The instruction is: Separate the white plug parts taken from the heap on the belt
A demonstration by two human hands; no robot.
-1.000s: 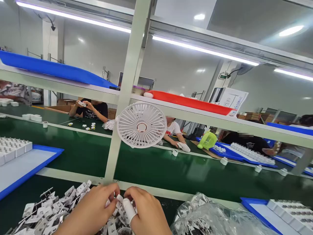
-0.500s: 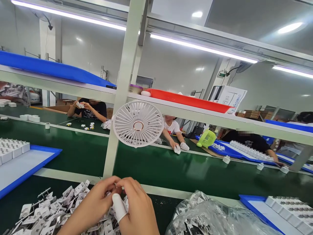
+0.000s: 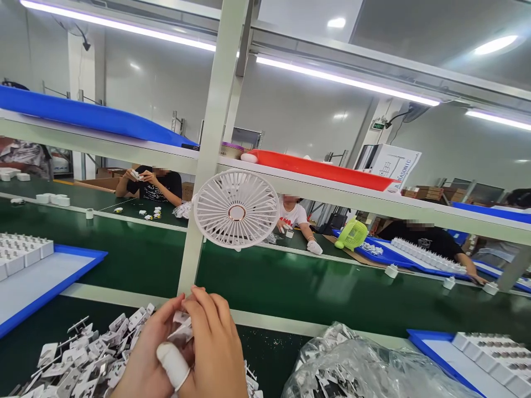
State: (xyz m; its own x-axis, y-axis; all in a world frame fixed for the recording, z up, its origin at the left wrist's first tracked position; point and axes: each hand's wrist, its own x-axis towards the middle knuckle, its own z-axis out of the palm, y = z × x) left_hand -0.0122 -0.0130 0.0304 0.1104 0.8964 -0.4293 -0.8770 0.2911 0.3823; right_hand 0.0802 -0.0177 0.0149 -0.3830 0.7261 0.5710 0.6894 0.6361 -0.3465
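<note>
My left hand and my right hand are pressed together at the bottom centre, above a pile of small white plastic parts. Between the fingertips of both hands sits one small white part. The thumb of my right hand wears a white finger cot. Both hands are closed round the part, and most of it is hidden by the fingers.
A green conveyor belt carries small white pieces. A white fan hangs on the shelf post. Blue trays with white parts flank me; a crinkled plastic bag lies right. Several people work across the belt.
My hands have shifted left and closer together, the right hand now overlapping the left. The white pieces on the belt have drifted right.
</note>
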